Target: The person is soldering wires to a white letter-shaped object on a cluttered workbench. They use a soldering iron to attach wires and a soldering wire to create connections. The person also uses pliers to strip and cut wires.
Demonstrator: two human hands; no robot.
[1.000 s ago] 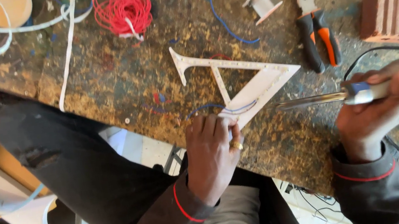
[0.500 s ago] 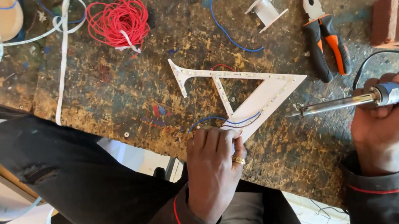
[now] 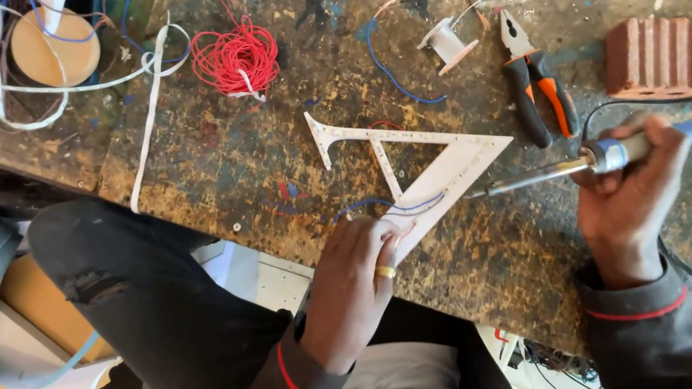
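While my left hand [image 3: 357, 278] pins the white letter frame [image 3: 417, 176] flat, right hand [image 3: 632, 191] grips soldering iron [image 3: 600, 159], tip now swung closer twd frame's edge, w/ pliers [image 3: 538, 90] just beyond.

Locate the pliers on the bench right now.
Head view, upper right: the orange-and-black pliers lie on the workbench, between the small white spool and the red brick, just above the soldering iron held in the right hand.

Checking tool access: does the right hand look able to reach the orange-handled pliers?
Probably yes: the orange-handled pliers lie uncovered just above the right hand, though it holds a blue-handled soldering iron.
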